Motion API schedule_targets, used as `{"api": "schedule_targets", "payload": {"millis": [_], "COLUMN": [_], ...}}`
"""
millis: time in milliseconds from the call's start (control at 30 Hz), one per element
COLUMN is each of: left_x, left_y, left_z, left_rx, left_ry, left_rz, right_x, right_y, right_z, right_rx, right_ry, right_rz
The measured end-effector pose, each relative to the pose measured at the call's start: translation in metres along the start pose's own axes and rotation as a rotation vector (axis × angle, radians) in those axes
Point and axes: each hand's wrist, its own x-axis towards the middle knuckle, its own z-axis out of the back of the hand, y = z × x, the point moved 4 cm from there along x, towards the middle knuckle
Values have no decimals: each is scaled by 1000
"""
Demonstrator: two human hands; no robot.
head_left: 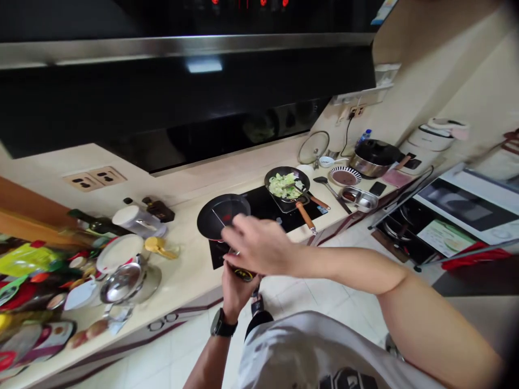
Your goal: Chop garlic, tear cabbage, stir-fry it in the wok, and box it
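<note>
My left hand [237, 286], with a dark watch on the wrist, is wrapped round a small dark container with a yellow marking [244, 274], partly covered by my other hand. Just above it, my right hand [259, 243] is smeared by motion, its fingers bent together. From those fingers a thin pale stick-like utensil [218, 217] juts out over the black frying pan [211, 208]; its kind cannot be made out. That pan is on the left of the black cooktop [258, 204]. On the right burner, a second pan [268, 181] holds chopped pale green vegetables [284, 185].
A wooden pan handle [305, 217] points toward me. Right of it are a black spatula [327, 186], a striped plate [345, 176], a metal tray [359, 199] and a large pot [373, 159]. Left stand a steel pot [148, 281] and bottles [158, 209]. The range hood [182, 102] hangs overhead.
</note>
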Motion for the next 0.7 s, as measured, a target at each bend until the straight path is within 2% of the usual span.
{"api": "schedule_targets", "payload": {"millis": [67, 100, 133, 200, 267, 333, 400, 467, 567, 633, 700], "left_x": [7, 12, 18, 34, 55, 78, 102, 127, 161, 181, 198], "left_y": [-18, -25, -31, -39, -41, -38, -33, -28, -25, -27, -30], "left_z": [-23, -33, -43, -62, -82, -104, -126, -147, -174, -188, -199], "left_rx": [-33, -41, -42, -32, -26, -24, -1, 40, 97, 140, 193], "left_ry": [42, 64, 80, 112, 150, 183, 200, 209, 242, 274, 312], "left_rz": [-32, -46, -56, -65, -67, -73, -69, -66, -77, -79, -72], "right_x": [-33, -51, -71, -110, -139, -153, -157, -157, -159, -164, -170], "right_y": [-79, -125, -171, -250, -305, -337, -357, -372, -390, -396, -395], "right_z": [2, -5, -18, -56, -96, -130, -150, -157, -149, -138, -127], "right_rx": [122, 123, 84, -27, -102, -73, 20, 104, 239, 593, 1136], "right_ry": [-83, -74, -12, 283, 531, 627, 622, 595, 544, 404, 212], "right_rz": [-256, -439, -634, -907, -1002, -986, -953, -935, -918, -1031, -1206]}}
